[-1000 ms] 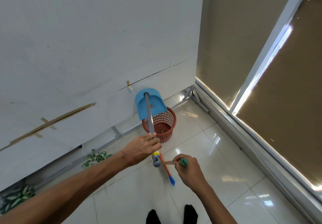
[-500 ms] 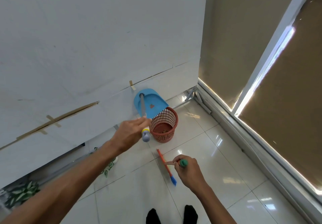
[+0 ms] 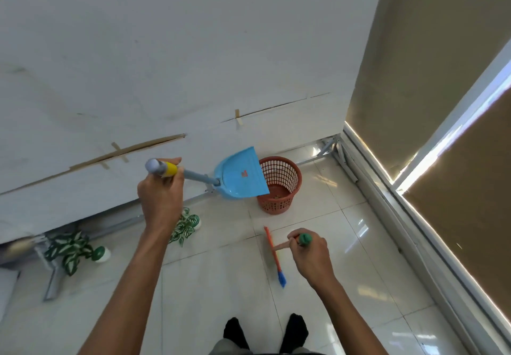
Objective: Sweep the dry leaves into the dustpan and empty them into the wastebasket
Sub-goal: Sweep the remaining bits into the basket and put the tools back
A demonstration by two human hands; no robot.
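Observation:
My left hand [image 3: 161,197] grips the yellow-banded end of a long grey handle whose blue dustpan [image 3: 240,175] hangs in the air, tilted with its open edge over the rim of the red mesh wastebasket [image 3: 279,186]. Brown leaf bits lie at the basket's bottom. My right hand [image 3: 311,258] holds the green-capped top of a broom [image 3: 273,252], whose orange head with blue bristles rests on the tiled floor below and left of the hand. No leaves show inside the pan.
A white wall [image 3: 166,64] runs behind, with a metal rail at its foot. Two small potted plants [image 3: 73,247] [image 3: 186,223] stand by the wall on the left. Blinds and a window frame [image 3: 431,161] close off the right. My feet [image 3: 265,332] stand on glossy tiles.
My left hand swung the dustpan handle to the left and up, so the pan now lies sideways with its mouth toward the basket. The view shifted left. The broom hand barely moved.

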